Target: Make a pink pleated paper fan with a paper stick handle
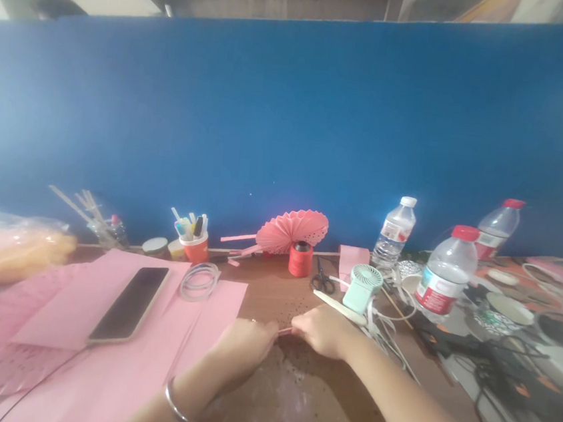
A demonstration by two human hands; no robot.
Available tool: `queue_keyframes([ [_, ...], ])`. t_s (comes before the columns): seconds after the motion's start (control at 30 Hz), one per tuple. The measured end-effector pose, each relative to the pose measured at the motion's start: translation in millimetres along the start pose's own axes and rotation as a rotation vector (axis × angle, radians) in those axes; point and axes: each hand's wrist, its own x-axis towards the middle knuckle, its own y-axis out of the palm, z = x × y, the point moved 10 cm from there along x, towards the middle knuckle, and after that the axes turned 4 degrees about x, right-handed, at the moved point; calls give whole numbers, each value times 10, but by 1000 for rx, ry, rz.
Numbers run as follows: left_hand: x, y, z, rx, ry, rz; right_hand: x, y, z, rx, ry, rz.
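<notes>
My left hand [243, 345] and my right hand [322, 329] meet over the brown table [290, 413], both closed in a pinch on the ends of a small thin pink strip [285, 331]. A silver bangle [175, 402] sits on my left wrist. Pink paper sheets [155, 359] lie just left of my left hand, with a dark phone [129, 304] on top of them.
A pink paper fan [292, 230], red thread spool [300, 259], scissors [322, 279], mint handheld fan [362, 288], a red cup of pens [194, 241] and clear rings [200, 280] stand behind. Water bottles [446, 272] and cables [496, 374] crowd the right. A blue partition [290, 125] backs the table.
</notes>
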Motion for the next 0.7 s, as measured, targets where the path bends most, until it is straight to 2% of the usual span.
queue_keyframes([
  [0.13,18,-18,77,-68,-77,13,-43,-77,-89,3,12,-22],
  [0.23,22,-12,192,-116,-181,33,-75,-143,-264,-5,81,-70],
  [0.33,20,-32,253,-152,-214,26,-110,-217,-433,66,120,-141],
  [0.4,17,-50,278,-169,-212,11,-146,-302,-563,246,152,-219],
  [0.47,15,-83,296,-227,-200,-32,-211,-404,-754,527,232,-330],
  [0.57,16,-128,294,-407,-147,-111,-325,-504,-1008,910,362,-493],
  [0.7,24,-133,291,-648,-113,-156,-357,-547,-1079,1171,389,-631],
])
